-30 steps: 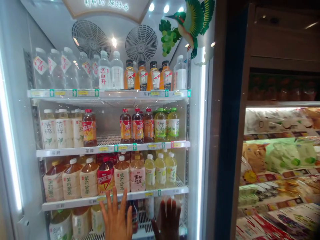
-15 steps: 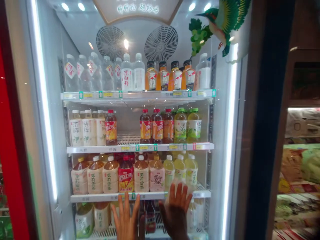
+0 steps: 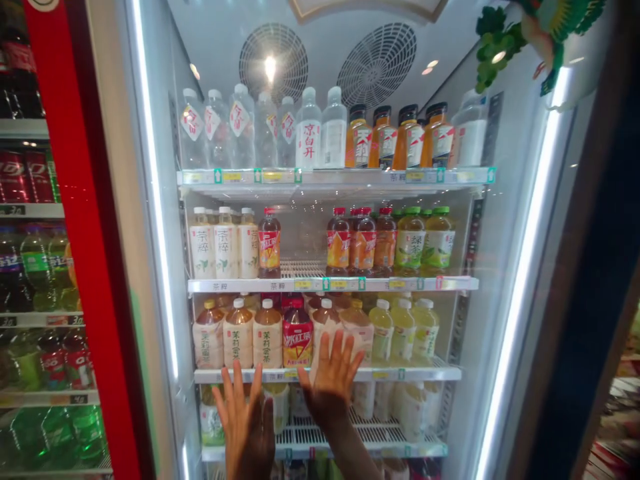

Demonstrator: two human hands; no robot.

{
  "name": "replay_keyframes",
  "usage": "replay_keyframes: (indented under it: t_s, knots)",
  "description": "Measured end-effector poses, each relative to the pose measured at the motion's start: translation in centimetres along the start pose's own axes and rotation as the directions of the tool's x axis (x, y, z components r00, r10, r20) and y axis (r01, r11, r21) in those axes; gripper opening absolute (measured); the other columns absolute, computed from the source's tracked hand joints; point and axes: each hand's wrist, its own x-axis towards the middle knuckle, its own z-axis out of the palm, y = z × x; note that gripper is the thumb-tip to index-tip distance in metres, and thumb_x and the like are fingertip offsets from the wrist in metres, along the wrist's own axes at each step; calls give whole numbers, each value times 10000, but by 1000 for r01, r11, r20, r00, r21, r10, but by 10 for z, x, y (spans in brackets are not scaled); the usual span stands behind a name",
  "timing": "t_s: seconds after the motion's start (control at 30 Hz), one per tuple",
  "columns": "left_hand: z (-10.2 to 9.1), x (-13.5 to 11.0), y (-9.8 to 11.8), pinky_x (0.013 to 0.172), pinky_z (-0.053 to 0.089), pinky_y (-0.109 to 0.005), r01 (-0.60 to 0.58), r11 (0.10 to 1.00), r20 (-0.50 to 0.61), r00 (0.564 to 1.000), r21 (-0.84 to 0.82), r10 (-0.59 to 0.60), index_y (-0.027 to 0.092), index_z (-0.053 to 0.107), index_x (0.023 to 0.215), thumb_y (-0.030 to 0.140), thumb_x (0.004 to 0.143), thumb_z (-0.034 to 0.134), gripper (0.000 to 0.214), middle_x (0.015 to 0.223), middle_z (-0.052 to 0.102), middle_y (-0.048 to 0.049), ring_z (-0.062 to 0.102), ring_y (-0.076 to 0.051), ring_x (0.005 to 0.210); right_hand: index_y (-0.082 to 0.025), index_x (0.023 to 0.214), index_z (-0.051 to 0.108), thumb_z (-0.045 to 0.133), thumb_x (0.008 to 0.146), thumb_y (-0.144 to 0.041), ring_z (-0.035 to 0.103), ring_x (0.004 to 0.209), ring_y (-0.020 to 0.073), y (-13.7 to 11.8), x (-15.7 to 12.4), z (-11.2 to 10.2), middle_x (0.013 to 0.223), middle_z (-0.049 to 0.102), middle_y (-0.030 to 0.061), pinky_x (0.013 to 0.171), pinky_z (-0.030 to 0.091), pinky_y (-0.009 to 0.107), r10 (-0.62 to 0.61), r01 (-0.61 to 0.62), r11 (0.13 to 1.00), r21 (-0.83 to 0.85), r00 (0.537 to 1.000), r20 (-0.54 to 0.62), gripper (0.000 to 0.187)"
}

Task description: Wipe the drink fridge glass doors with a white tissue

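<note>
Both my hands are raised flat in front of a lit drinks fridge, fingers spread. My left hand point(image 3: 246, 420) is open before the lowest visible shelf. My right hand point(image 3: 330, 381) is open a little higher, its fingertips over the tea bottles point(image 3: 239, 337) and the red-labelled bottle point(image 3: 297, 337) of the third shelf point(image 3: 420, 375). Neither hand holds anything. Whether they touch a glass door I cannot tell.
The fridge has a top shelf point(image 3: 335, 177) of water and orange drinks and a second shelf point(image 3: 330, 285) of tea bottles. A red-framed cooler point(image 3: 75, 220) with soda stands left. A dark door frame point(image 3: 595, 280) rises at right.
The view has swung left, so the fridge now sits further right and the red cooler shows. My right hand has moved left and closer to my left hand; both stay open.
</note>
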Motion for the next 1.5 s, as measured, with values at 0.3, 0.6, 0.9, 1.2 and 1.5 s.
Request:
replay_keyframes:
  t_s: [0.3, 0.6, 0.9, 1.2, 1.5]
  knots:
    - [-44, 6, -74, 1315, 88, -655, -64, 998, 39, 997, -5, 64, 356, 141, 1635, 198, 984, 490, 755, 1738, 170, -51, 38, -289, 1616, -178, 1680, 73, 488, 1027, -466, 70, 1601, 446, -103, -66, 21, 1736, 109, 171, 1212, 162, 786, -106, 95, 992, 87, 984, 141, 826]
    - [-54, 23, -130, 1283, 144, -712, -214, 976, 47, 975, -31, 216, 320, 237, 1619, 140, 964, 495, 727, 1741, 125, -86, 15, -346, 1603, -233, 1676, 102, 452, 1051, -380, -42, 1613, 392, -168, 25, 33, 1759, 75, 97, 1244, 33, 731, -153, 138, 985, 101, 974, 169, 731]
    - [-44, 2, -145, 1290, 224, -644, -218, 973, 91, 970, -71, 224, 305, 193, 1630, 126, 957, 489, 756, 1750, 55, -89, 21, -346, 1608, -288, 1677, 76, 354, 1061, -246, -6, 1616, 385, -170, -130, 35, 1760, 59, 97, 1195, 242, 767, 14, -27, 996, 80, 987, 161, 677]
    - [-37, -26, -152, 1309, 110, -633, -128, 984, 84, 987, -125, 139, 327, 124, 1642, 131, 956, 491, 802, 1758, 22, -68, 0, -314, 1618, -178, 1653, 258, 391, 1053, -314, 27, 1596, 463, -174, 0, 41, 1728, 212, 147, 1207, 142, 793, -24, 16, 999, 44, 980, 196, 629]
    - [-24, -34, -128, 1302, 80, -669, -57, 996, 64, 996, -75, 62, 381, 87, 1637, 138, 956, 494, 829, 1759, -16, -45, -5, -339, 1614, -284, 1586, 413, 541, 998, -304, 156, 1615, 223, -118, -199, 40, 1636, 447, -20, 1333, 73, 512, -310, 261, 946, 192, 901, 304, 602]
